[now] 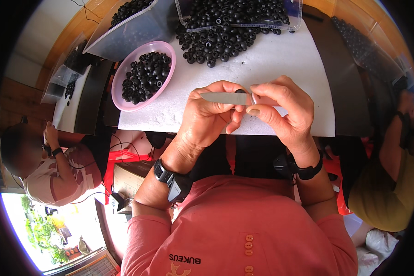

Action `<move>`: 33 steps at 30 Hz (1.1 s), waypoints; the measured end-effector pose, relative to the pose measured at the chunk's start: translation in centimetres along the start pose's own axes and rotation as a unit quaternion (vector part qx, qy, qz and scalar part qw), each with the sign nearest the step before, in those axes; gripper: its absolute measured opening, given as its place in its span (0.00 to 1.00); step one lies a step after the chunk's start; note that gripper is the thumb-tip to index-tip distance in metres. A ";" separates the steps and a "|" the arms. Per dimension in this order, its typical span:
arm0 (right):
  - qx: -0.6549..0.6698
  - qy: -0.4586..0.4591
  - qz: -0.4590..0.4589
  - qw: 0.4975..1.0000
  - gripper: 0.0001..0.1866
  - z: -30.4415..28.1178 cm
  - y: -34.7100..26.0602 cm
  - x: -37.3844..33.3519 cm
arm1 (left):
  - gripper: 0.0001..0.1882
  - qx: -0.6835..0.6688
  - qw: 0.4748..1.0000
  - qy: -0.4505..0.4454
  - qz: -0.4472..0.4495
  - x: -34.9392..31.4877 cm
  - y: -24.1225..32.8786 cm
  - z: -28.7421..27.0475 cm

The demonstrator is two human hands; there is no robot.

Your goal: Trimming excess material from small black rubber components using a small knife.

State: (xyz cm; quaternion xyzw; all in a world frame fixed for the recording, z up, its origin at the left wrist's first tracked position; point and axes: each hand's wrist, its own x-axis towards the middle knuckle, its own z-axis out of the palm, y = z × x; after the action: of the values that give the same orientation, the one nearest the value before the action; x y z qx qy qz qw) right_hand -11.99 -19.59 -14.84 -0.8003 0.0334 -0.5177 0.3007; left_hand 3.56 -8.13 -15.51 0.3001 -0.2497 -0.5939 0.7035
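Note:
A knife with a pale blade (pixel 223 98) is gripped in my right hand (pixel 287 103), its pointed tip toward the left. Fingers of that hand close around its handle near the blade's base. My left hand (pixel 207 112) is curled behind the blade and pinches a small black rounded piece (pixel 239 91), partly hidden by the blade. Both hands are raised over the front part of the white work surface (pixel 280 64). Beyond them lies a heap of similar black pieces (pixel 211 46), hollow and bead-like.
A pink bowl (pixel 119 102) of black pieces stands left of the heap. Behind are a clear bin (pixel 140 34) and another clear bin (pixel 188 26), spilling pieces forward. One person (pixel 62 172) sits at left, another (pixel 384 184) at right. A cardboard box (pixel 126 181) is below the table.

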 end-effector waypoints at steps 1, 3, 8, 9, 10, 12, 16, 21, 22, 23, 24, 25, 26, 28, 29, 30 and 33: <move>0.000 0.000 0.000 1.000 0.12 0.0 0.1 -0.1 | 0.12 0.000 1.000 -0.011 -0.003 0.0 0.2 0.0; -0.070 0.010 0.044 0.997 0.11 0.0 0.5 -0.4 | 0.12 -0.001 1.000 -0.023 -0.006 -0.1 0.4 -0.1; 0.017 0.068 0.124 0.990 0.07 -0.3 0.2 -0.5 | 0.12 0.051 0.998 -0.016 0.020 0.1 0.7 0.4; 0.031 0.073 0.143 0.987 0.07 -0.5 0.1 -0.6 | 0.12 0.079 0.996 0.009 0.030 0.2 0.8 0.4; 0.030 0.073 0.141 0.987 0.07 -0.5 -0.1 -0.5 | 0.10 0.062 0.998 0.012 0.021 0.2 0.9 0.5; 0.078 0.053 0.184 0.978 0.12 -0.7 -0.7 -0.1 | 0.11 0.077 0.997 0.014 0.023 0.3 0.8 0.2; 0.128 -0.002 0.275 0.953 0.13 -0.2 -1.2 -0.1 | 0.09 0.089 0.995 0.036 0.014 0.3 0.7 0.2; 0.092 -0.044 0.312 0.945 0.15 0.2 -0.7 0.6 | 0.08 0.083 0.996 0.039 0.007 0.4 0.6 -0.2; 0.083 -0.054 0.314 0.944 0.16 0.4 -0.7 0.7 | 0.07 0.081 0.996 0.040 0.009 0.4 0.6 -0.2; 0.085 -0.054 0.315 0.944 0.16 0.5 -0.6 0.8 | 0.07 0.082 0.996 0.041 0.009 0.4 0.6 -0.2; 0.084 -0.055 0.316 0.943 0.16 0.7 -0.5 0.8 | 0.07 0.082 0.996 0.040 0.011 0.5 0.6 -0.3; 0.084 -0.055 0.318 0.943 0.17 0.8 -0.4 0.8 | 0.07 0.081 0.996 0.038 0.013 0.5 0.5 -0.3; 0.084 -0.055 0.319 0.942 0.17 0.8 -0.4 0.8 | 0.07 0.081 0.996 0.039 0.012 0.5 0.5 -0.3; 0.073 -0.070 0.321 0.942 0.17 0.7 -0.3 0.9 | 0.07 0.085 0.995 0.047 0.014 0.5 0.5 -0.2; 0.074 -0.070 0.322 0.941 0.17 0.7 -0.2 0.9 | 0.07 0.085 0.995 0.048 0.014 0.5 0.5 -0.2; 0.070 -0.071 0.317 0.943 0.17 0.8 -0.2 0.8 | 0.07 0.091 0.994 0.052 0.013 0.5 0.4 -0.3; 0.064 -0.073 0.310 0.946 0.18 0.8 0.1 0.6 | 0.07 0.093 0.994 0.058 0.010 0.6 0.4 -0.2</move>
State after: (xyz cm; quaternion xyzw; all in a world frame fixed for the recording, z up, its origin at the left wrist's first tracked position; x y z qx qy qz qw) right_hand -11.01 -19.58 -14.61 -0.7652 0.2242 -0.3403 0.4984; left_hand 4.09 -8.62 -15.39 0.3959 -0.2659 -0.5426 0.6915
